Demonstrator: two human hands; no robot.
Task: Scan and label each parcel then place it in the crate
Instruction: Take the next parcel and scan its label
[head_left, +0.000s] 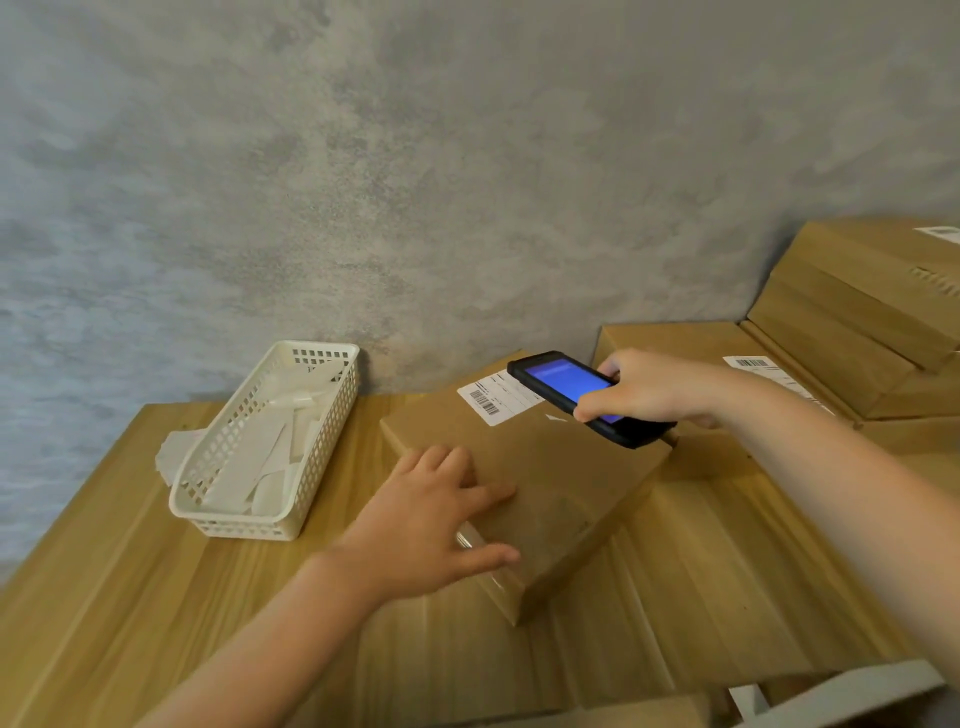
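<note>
Scanning step: right hand (657, 387) grips the scanner (587, 397), fingers wrapped round its body, screen lit blue, nose held over the shipping label (498, 397) at the far end of the parcel (524, 488). Left hand (431, 514) lies flat on the parcel's near left corner, fingers spread and straight, thumb down the near edge, pinning not gripping. Parcel sits on the wooden table (156, 597), angled, just right of the white basket (249, 452) that holds white strips, probably blank labels. More boxes (841, 312) stacked at right against the wall, touching each other. Grey edge at bottom right may be the crate (852, 696), can't tell.

Handling guess: plain cardboard, stiff, flat faces, dry so not slippery; looks light enough for one hand but weight can't be read. Clear tape along the near edge is the slick bit. Best hold is both long sides, palms clamping, or thumb on top with fingers under the near edge. Avoid covering the barcode.
</note>
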